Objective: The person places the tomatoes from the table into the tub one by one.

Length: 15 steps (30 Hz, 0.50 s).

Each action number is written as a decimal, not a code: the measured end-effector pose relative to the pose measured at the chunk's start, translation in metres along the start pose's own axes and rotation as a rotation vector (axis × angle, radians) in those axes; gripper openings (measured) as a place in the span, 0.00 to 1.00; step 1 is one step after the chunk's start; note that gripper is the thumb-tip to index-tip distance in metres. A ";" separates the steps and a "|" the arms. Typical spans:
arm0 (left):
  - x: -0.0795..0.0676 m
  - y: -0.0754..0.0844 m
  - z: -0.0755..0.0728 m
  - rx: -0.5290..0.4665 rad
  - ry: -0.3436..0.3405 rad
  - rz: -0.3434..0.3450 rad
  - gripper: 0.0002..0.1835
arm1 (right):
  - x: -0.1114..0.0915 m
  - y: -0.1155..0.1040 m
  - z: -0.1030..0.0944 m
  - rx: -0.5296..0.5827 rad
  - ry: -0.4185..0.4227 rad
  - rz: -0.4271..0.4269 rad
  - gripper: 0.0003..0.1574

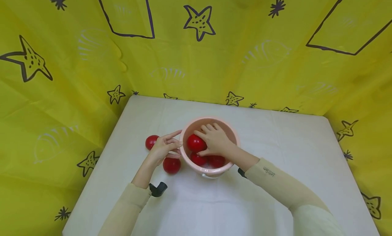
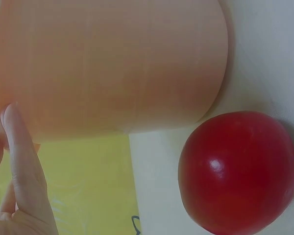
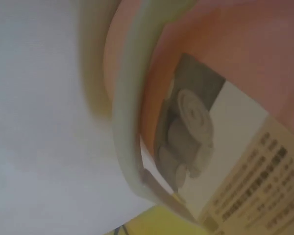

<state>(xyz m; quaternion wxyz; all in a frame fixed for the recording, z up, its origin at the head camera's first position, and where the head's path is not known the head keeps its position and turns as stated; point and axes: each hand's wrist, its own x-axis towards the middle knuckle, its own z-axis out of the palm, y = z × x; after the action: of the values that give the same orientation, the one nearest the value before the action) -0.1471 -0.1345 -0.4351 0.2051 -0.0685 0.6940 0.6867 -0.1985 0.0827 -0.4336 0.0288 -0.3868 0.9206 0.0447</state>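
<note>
A pink bucket [image 1: 235, 136] stands upright on the table with several glossy red round fruits, tomato-like, inside it. My right hand [image 1: 215, 140] reaches into the bucket, its fingers and thumb around the upper red fruit [image 1: 195, 143]. Below that lie another red fruit [image 1: 198, 159] and one partly under the hand [image 1: 216, 161]. My left hand [image 1: 163, 148] touches the outside of the bucket near its rim, fingers mostly extended. By that hand, two more lie on the table: a red fruit [image 1: 151, 141] behind it and a nearer red fruit [image 2: 239, 172] beside the bucket's base.
The bucket's pale handle [image 3: 129, 105] hangs down on the near side, over a printed label [image 3: 235, 161]. A white cloth covers the table [image 1: 275, 140]. Yellow curtains [image 1: 196, 59] with starfish drawings enclose its back and sides.
</note>
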 end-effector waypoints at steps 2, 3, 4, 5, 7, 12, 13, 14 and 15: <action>0.000 0.000 0.000 0.000 0.003 0.000 0.27 | 0.003 -0.002 0.002 -0.027 -0.032 -0.001 0.51; 0.000 0.000 0.000 -0.001 0.005 -0.002 0.27 | 0.004 -0.003 0.002 -0.037 -0.047 0.001 0.51; 0.000 0.000 0.001 0.000 0.008 -0.004 0.27 | 0.004 -0.004 0.003 -0.044 -0.061 0.004 0.51; 0.000 0.000 0.001 0.001 0.007 -0.002 0.28 | 0.005 -0.004 0.003 -0.056 -0.075 0.007 0.51; 0.000 0.001 0.001 -0.003 0.014 -0.015 0.28 | 0.005 -0.005 0.004 -0.072 -0.099 0.020 0.51; 0.001 0.001 0.001 -0.005 0.019 -0.023 0.28 | 0.005 -0.006 0.006 -0.069 -0.156 0.057 0.52; 0.001 0.000 0.001 -0.002 0.018 -0.019 0.28 | 0.005 -0.006 0.006 -0.062 -0.170 0.063 0.52; 0.001 0.000 0.001 -0.001 0.018 -0.018 0.28 | 0.005 -0.007 0.006 -0.057 -0.181 0.065 0.52; 0.001 0.000 0.001 0.000 0.016 -0.016 0.28 | 0.005 -0.007 0.006 -0.055 -0.196 0.069 0.51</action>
<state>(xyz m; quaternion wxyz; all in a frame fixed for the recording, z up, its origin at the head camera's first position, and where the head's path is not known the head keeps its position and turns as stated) -0.1477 -0.1330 -0.4349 0.2049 -0.0796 0.6950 0.6846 -0.1968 0.0743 -0.4409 0.1065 -0.3493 0.9246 0.1086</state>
